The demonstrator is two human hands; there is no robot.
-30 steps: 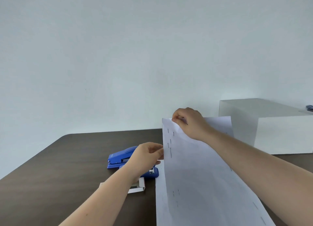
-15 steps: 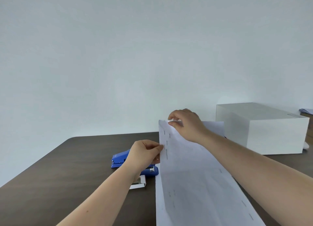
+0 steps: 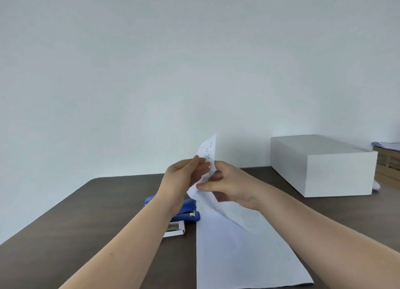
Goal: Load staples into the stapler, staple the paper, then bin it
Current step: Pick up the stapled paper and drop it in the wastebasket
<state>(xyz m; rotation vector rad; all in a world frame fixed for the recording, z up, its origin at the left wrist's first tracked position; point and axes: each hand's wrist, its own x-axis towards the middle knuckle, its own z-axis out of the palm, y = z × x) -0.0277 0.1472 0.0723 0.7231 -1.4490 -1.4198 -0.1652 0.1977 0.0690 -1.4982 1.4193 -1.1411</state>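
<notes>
- The paper (image 3: 242,252) lay on the bench (image 3: 86,219) with its far end lifted and bent over; rows of staples marked the raised edge
- The left hand (image 3: 184,176) pinched that raised edge from the left; the right hand (image 3: 229,187) pinched the fold just below; both hung above the bench
- The stapler (image 3: 188,212) sat left of the paper, partly behind the left wrist; the staple box (image 3: 175,229) touched its near side
- A white box (image 3: 320,165) stood well apart at far right; bare bench stretched left to the rounded corner

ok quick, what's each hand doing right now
Left hand: closed on the paper.
Right hand: closed on the same paper.
</notes>
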